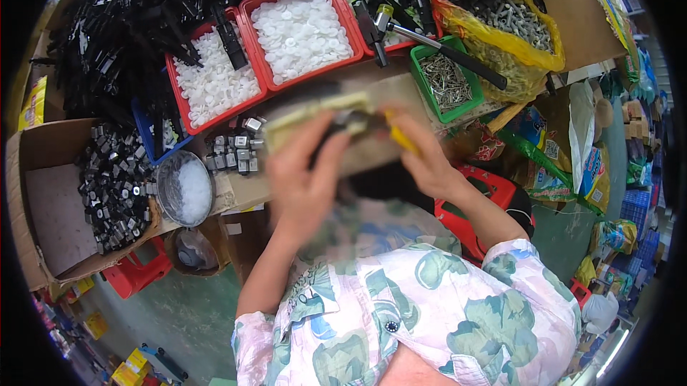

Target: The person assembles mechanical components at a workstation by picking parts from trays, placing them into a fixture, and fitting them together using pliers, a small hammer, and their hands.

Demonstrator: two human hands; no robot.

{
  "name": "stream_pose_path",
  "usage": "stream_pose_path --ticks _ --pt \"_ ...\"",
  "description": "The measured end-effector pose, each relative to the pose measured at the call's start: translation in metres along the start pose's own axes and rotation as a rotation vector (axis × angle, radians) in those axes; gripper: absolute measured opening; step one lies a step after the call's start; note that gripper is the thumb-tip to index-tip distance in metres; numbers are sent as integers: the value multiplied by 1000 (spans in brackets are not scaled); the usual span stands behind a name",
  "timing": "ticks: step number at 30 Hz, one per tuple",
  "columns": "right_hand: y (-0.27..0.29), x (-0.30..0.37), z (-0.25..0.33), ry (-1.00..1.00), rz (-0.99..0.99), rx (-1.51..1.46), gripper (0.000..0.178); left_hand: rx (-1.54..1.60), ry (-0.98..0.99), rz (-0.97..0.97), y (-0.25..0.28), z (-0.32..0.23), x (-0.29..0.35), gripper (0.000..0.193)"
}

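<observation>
On the left, a cardboard box (pixel 61 203) holds many black-and-silver pieces (pixel 114 196), perhaps finished; a small cluster (pixel 237 153) sits beside the metal bowl (pixel 164 189). Farther back, well-filled red trays (pixel 227 113) of white discs (pixel 304 36) suggest much is left. The left hand (pixel 308 171) grasps a dark piece (pixel 352 122) above the near table edge (pixel 247 187) — blurred, probably midway — while the right hand (pixel 428 160) grips a yellow handle (pixel 403 135).

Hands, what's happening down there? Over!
Right hand gripping slim yellow tool. Left hand at blurred dark-and-silver part. Black-handled metal hammer lying beyond, over green plastic tray.
</observation>
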State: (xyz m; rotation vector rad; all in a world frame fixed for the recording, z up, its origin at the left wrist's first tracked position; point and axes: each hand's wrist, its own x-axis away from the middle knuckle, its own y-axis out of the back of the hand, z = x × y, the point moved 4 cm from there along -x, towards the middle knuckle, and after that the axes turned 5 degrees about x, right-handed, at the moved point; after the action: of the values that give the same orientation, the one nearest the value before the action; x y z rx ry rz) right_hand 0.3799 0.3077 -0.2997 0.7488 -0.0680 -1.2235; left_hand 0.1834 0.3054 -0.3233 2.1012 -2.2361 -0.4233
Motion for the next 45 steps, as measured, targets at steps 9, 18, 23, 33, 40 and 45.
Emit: stream_pose_path --ticks 9,18,23,33,40,45 --pt "-3 -4 13 119 111 230 21 229 217 162 7 2 6 27" --pt "-7 5 29 201 276 202 21 1290 692 753 11 -12 24 39" --pt "-8 -8 22 221 254 365 26 863 742 439 38 6 42 38" --pt "-9 -10 -38 -76 283 767 24 -710 420 237 158 80 161 24" --pt "-8 -10 -37 -74 285 735 31 -666 93 -215 182 2 39 15" --pt "-6 -6 -31 -96 295 703 43 -1043 -43 -299 202 25 -30 17"
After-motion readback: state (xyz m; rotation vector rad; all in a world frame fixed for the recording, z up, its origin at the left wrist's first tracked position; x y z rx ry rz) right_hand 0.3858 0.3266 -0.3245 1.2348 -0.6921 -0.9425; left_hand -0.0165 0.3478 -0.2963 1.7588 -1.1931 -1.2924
